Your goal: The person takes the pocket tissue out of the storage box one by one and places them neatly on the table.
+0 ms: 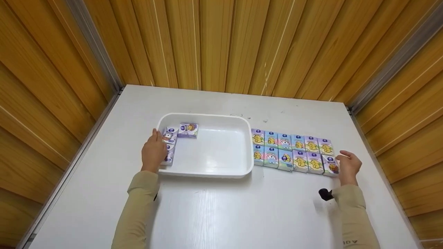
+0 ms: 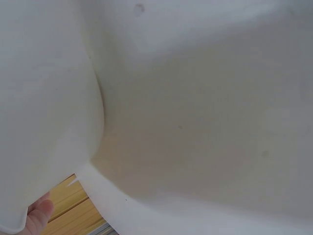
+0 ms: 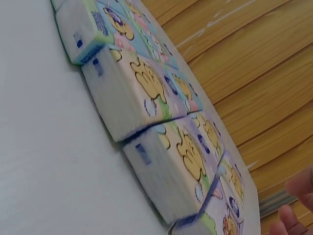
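Note:
My left hand (image 1: pixel 153 152) grips the left side of a white plastic tray (image 1: pixel 207 175), straddling its rim. In the left wrist view, the tray's outer wall (image 2: pixel 49 98) hides most of that hand. Inside the tray, two small tissue packs (image 1: pixel 169 135) lie along the left wall and a third tissue pack (image 1: pixel 188 130) lies by the back wall. My right hand (image 1: pixel 349 166) is beside the brown-pictured tissue pack (image 1: pixel 331 165) at the right end of the rows. Its thumb and fingertips (image 3: pixel 288 220) are apart, holding nothing.
Two rows of cartoon tissue packs (image 1: pixel 299 160) extend from the tray's right wall across the white table (image 1: pixel 242 214). Wooden panels (image 1: pixel 214 45) enclose the back and sides. A black wrist camera (image 1: pixel 325 194) sticks out by the right sleeve.

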